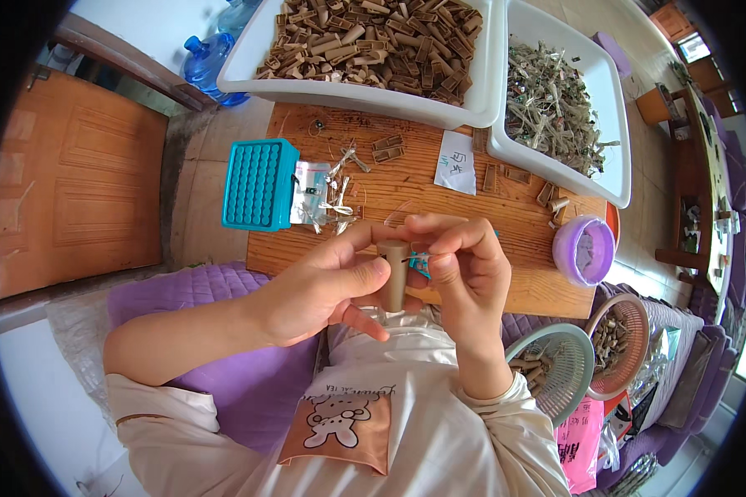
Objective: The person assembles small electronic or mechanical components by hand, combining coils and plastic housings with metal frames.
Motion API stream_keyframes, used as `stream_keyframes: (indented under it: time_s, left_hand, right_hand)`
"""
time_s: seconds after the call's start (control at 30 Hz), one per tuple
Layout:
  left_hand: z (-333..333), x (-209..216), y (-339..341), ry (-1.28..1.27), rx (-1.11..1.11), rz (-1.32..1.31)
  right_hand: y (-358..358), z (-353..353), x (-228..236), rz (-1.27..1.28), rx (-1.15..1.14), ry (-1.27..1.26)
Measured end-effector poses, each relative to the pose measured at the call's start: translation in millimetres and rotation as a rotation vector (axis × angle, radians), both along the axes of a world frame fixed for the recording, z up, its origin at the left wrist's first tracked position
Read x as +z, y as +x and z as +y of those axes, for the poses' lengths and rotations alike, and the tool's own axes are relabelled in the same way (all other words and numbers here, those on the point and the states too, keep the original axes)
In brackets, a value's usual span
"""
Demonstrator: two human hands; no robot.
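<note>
In front of my chest, my left hand point(323, 286) is closed round a brown tapered plastic piece point(394, 282), shaped like a small hollow tube and held upright. Thumb and fingers grip it from both sides. Close to its upper right side, my right hand point(470, 277) pinches with thumb and forefinger at a thin dark wire point(411, 258) that reaches the brown piece. Whether the wire goes into it, I cannot tell. Part of a teal object point(421, 265) shows behind the fingers.
On the wooden table point(348, 124) stand a teal block with round cells point(259, 184), loose white wire pieces point(340, 199) and a paper note point(456, 161). White bins of brown shells point(365, 103) and wired parts point(622, 166) stand behind. A purple bucket point(562, 253) and baskets point(584, 356) are at right.
</note>
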State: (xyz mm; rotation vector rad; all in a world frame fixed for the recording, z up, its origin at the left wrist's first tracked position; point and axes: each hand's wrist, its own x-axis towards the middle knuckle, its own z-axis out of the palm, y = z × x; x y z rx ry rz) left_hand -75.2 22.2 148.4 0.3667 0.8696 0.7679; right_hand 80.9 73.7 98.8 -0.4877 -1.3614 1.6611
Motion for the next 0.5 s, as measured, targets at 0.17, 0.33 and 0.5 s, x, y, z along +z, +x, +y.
stream_keyframes:
  time_s: [0.17,0.33,0.5]
  left_hand:
    - [-0.8,-0.6,2.7,0.015,0.000,0.040]
    - [-1.5,-1.8,1.9,0.012,-0.001,0.050]
    - [-4.6,0.5,3.5,0.044,0.050,0.099]
  right_hand:
    - [0.3,-3.1,-2.1,0.020,-0.016,-0.019]
    - [2.0,-3.9,-1.0,0.004,-0.026,0.002]
    - [-5.2,-9.3,-6.3,-0.082,-0.091,0.089]
